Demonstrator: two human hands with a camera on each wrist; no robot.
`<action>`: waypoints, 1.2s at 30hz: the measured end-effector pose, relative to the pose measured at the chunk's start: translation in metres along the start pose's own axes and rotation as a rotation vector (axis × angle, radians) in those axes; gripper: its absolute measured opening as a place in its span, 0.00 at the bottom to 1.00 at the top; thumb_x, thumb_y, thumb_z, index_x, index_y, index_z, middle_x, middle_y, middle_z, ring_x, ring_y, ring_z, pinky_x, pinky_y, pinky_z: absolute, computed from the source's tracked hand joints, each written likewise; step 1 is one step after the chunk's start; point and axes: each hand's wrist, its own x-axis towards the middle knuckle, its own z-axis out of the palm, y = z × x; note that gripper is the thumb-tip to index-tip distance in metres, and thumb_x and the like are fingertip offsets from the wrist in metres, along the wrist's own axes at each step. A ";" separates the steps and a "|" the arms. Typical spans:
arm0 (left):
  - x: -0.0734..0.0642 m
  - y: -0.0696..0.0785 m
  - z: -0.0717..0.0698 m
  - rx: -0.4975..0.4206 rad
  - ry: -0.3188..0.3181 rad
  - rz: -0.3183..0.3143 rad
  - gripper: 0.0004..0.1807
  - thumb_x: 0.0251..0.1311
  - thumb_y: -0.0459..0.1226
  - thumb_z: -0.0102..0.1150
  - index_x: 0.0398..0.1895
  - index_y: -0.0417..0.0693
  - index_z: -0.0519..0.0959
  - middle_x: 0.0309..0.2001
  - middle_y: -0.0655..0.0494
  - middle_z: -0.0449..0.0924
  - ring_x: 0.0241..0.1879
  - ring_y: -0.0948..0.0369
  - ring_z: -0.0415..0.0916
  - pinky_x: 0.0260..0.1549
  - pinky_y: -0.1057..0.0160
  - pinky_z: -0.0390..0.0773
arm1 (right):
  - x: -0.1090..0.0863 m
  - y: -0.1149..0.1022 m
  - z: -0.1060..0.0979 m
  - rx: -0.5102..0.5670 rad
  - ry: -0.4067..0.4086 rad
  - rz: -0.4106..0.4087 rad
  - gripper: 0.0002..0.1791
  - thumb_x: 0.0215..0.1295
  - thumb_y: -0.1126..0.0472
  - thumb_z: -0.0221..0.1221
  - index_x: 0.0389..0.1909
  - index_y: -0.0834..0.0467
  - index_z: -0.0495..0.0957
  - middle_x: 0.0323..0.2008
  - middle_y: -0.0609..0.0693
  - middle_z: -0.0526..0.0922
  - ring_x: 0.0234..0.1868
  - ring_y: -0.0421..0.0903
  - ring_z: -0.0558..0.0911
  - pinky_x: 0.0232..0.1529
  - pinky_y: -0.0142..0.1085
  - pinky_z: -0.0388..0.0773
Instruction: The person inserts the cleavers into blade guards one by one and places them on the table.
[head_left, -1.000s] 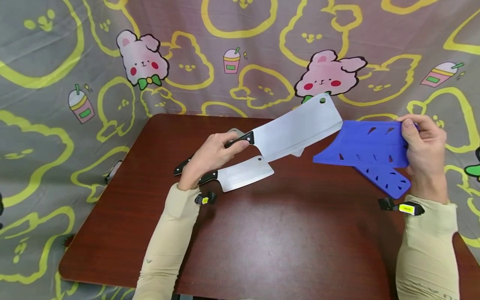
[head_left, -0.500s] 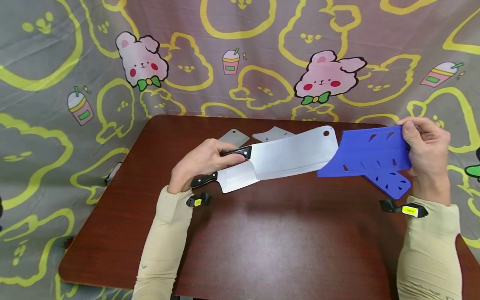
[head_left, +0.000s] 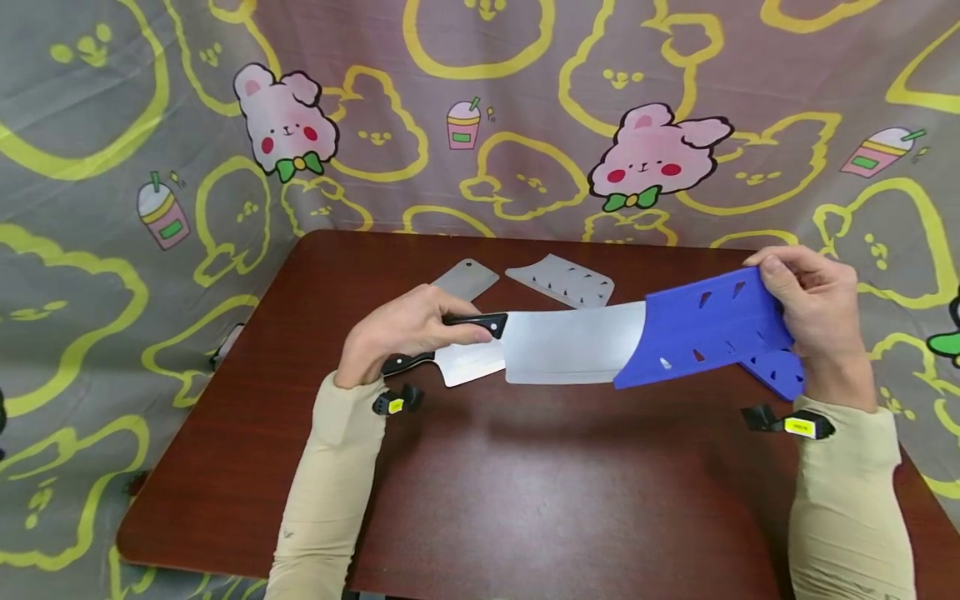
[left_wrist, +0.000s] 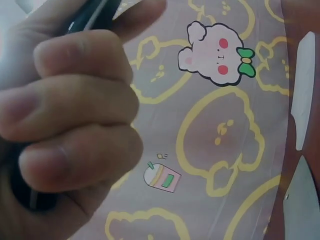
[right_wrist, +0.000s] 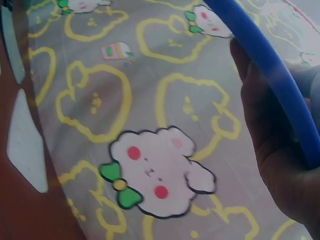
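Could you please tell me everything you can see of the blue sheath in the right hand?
The blue sheath looks like flat plastic, pierced by small slots, mostly triangular, with a concave curved mouth. It is held above the table, tilted so its right end is higher in the head view. The right hand grips the end opposite the mouth. The front of the large cleaver blade appears to be inside; something pale shows through one lower slot.
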 end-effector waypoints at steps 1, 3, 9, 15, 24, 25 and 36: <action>0.001 0.000 0.001 0.006 0.001 0.007 0.11 0.53 0.58 0.59 0.31 0.67 0.82 0.24 0.63 0.77 0.24 0.67 0.73 0.26 0.66 0.71 | 0.000 0.002 0.002 -0.002 -0.007 0.002 0.07 0.59 0.80 0.51 0.35 0.84 0.72 0.25 0.59 0.81 0.15 0.43 0.77 0.16 0.27 0.70; 0.002 0.000 0.002 0.022 0.012 0.015 0.11 0.54 0.58 0.58 0.31 0.66 0.82 0.23 0.64 0.76 0.23 0.67 0.72 0.26 0.66 0.71 | 0.000 0.006 0.005 0.003 0.006 0.002 0.08 0.60 0.80 0.50 0.35 0.85 0.72 0.25 0.58 0.82 0.15 0.43 0.77 0.16 0.27 0.70; 0.002 -0.001 0.001 0.024 0.052 0.024 0.10 0.55 0.56 0.59 0.30 0.65 0.82 0.21 0.62 0.75 0.21 0.66 0.70 0.24 0.66 0.70 | -0.002 0.008 0.015 0.022 0.083 -0.012 0.08 0.60 0.79 0.51 0.34 0.85 0.71 0.25 0.59 0.82 0.15 0.42 0.77 0.16 0.27 0.70; 0.011 -0.001 0.006 0.034 0.021 0.073 0.12 0.56 0.56 0.57 0.28 0.63 0.81 0.18 0.61 0.70 0.17 0.65 0.66 0.20 0.67 0.67 | -0.013 0.009 0.030 -0.125 0.006 0.022 0.08 0.62 0.77 0.50 0.36 0.82 0.72 0.23 0.54 0.81 0.15 0.40 0.78 0.15 0.26 0.71; 0.013 -0.006 0.017 0.082 0.026 0.075 0.16 0.58 0.58 0.53 0.22 0.61 0.76 0.14 0.62 0.63 0.14 0.67 0.61 0.18 0.67 0.63 | -0.024 0.019 0.033 -0.161 0.002 0.085 0.08 0.63 0.76 0.50 0.38 0.80 0.73 0.23 0.53 0.81 0.13 0.40 0.77 0.13 0.27 0.71; 0.013 -0.007 0.019 0.080 0.026 0.071 0.17 0.58 0.58 0.53 0.21 0.60 0.75 0.14 0.62 0.62 0.14 0.67 0.60 0.18 0.68 0.62 | -0.025 0.021 0.033 -0.160 -0.001 0.093 0.08 0.63 0.76 0.50 0.38 0.79 0.73 0.23 0.53 0.81 0.13 0.40 0.77 0.13 0.27 0.70; 0.006 -0.015 0.029 0.106 0.035 0.040 0.24 0.60 0.58 0.51 0.16 0.53 0.63 0.15 0.64 0.54 0.15 0.69 0.53 0.19 0.69 0.58 | -0.034 0.025 0.035 -0.177 -0.037 0.196 0.09 0.64 0.73 0.51 0.40 0.76 0.74 0.24 0.53 0.80 0.15 0.42 0.78 0.14 0.29 0.73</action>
